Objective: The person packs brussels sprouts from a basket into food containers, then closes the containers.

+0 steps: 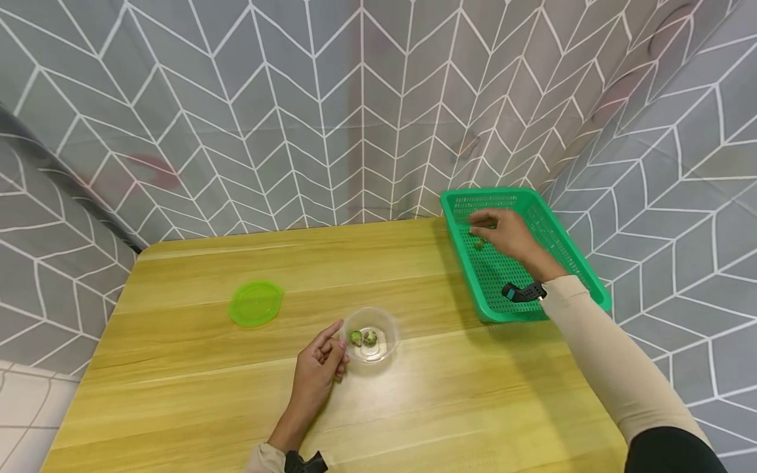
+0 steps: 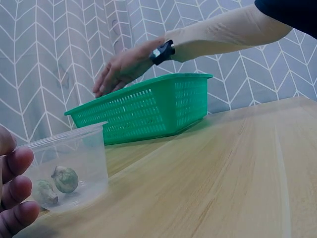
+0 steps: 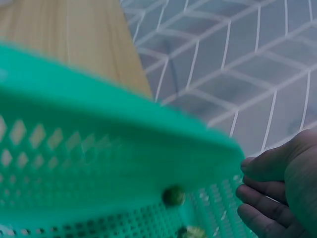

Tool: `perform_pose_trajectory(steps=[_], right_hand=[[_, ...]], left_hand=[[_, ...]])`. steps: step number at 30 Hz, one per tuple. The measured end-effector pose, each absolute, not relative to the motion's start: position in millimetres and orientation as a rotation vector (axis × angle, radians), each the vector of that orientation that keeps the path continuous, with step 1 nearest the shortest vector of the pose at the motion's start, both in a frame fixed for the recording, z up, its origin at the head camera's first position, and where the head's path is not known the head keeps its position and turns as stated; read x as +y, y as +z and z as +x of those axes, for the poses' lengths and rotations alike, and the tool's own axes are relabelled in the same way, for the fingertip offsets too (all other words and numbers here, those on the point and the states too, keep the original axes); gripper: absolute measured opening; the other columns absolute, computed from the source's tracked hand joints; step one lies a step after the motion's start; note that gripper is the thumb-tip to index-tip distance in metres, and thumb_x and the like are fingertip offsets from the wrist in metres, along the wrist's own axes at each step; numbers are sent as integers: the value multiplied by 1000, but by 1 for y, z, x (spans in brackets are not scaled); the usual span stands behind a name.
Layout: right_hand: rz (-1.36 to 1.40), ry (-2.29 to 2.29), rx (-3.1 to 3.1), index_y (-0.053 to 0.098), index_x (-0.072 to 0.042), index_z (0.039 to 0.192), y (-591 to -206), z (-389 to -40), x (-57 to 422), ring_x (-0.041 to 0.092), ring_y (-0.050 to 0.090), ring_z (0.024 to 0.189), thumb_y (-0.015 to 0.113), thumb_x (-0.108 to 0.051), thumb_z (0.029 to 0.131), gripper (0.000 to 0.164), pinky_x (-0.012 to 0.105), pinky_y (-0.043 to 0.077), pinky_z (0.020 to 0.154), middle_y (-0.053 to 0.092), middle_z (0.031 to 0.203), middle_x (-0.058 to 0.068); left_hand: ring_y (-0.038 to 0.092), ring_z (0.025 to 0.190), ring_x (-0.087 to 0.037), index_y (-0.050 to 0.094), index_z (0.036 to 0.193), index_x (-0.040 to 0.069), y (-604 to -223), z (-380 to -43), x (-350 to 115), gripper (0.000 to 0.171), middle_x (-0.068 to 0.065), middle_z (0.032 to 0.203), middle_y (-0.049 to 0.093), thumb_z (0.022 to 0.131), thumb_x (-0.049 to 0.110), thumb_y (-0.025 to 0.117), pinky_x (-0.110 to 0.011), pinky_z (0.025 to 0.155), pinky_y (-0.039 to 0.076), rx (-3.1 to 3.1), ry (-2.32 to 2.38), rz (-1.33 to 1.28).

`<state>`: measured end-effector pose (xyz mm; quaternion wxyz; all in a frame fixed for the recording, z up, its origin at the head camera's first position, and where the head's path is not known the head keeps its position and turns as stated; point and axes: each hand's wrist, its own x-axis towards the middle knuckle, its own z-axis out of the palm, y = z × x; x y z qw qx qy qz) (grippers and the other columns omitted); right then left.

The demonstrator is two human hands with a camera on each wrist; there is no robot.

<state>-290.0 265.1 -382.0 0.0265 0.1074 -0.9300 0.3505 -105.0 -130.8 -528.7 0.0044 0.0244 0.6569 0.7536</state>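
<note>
Left of the clear tub (image 1: 389,328), the green lid (image 1: 255,303) lies flat and loose on the counter (image 1: 177,394); a stray brush could slide it away. At the tub's left edge, the left hand (image 1: 319,368) lightly holds the rim between thumb and forefinger, its other fingers bent; a slip or nudge could tip something so light. Inside the tub, two sprouts (image 1: 363,337) sit close together and would probably roll out if it tilted. Behind and right of the tub stands the green basket (image 1: 493,269), where two more sprouts (image 3: 174,197) show; being round, they may skid from a hasty pinch. Over them, the right hand (image 1: 503,231) is loosely parted, with nothing visible in its grasp. No brand, label or writing can be read, not even on the black wristbands (image 1: 523,292).
</note>
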Motion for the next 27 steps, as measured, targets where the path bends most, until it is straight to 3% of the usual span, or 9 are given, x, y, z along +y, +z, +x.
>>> perform_pose_trajectory(steps=[5, 12, 19, 27], right_hand=[[244, 1035, -2933, 62, -1, 134, -397, -311, 282, 39, 62, 116, 64, -15, 101, 36, 53, 53, 92, 66, 127, 23], [206, 1010, -2993, 57, 6, 137, -414, -334, 295, 44, 59, 120, 60, -15, 102, 41, 54, 52, 96, 61, 130, 29], [194, 952, -3023, 55, 11, 135, -433, -345, 299, 47, 57, 119, 61, -8, 100, 40, 55, 52, 94, 59, 131, 32], [210, 895, -2987, 58, 12, 132, -448, -358, 299, 47, 60, 115, 65, -7, 97, 41, 56, 50, 96, 63, 124, 32]], left_hand=[[55, 58, -10, 57, 142, 9, -528, -105, -132, 46, -14, 77, 64, 99, 22, 68, -22, 47, 50, 2073, 2353, 85], [56, 57, -12, 55, 143, 5, -529, -106, -132, 46, -23, 78, 63, 100, 19, 65, -24, 46, 50, 2079, 2358, 133], [55, 57, -10, 56, 143, 6, -530, -105, -131, 48, -11, 76, 64, 99, 22, 67, -23, 46, 50, 2058, 2358, 104], [55, 57, -10, 57, 143, 10, -528, -105, -132, 46, -10, 76, 64, 100, 22, 67, -24, 47, 50, 2062, 2350, 83]])
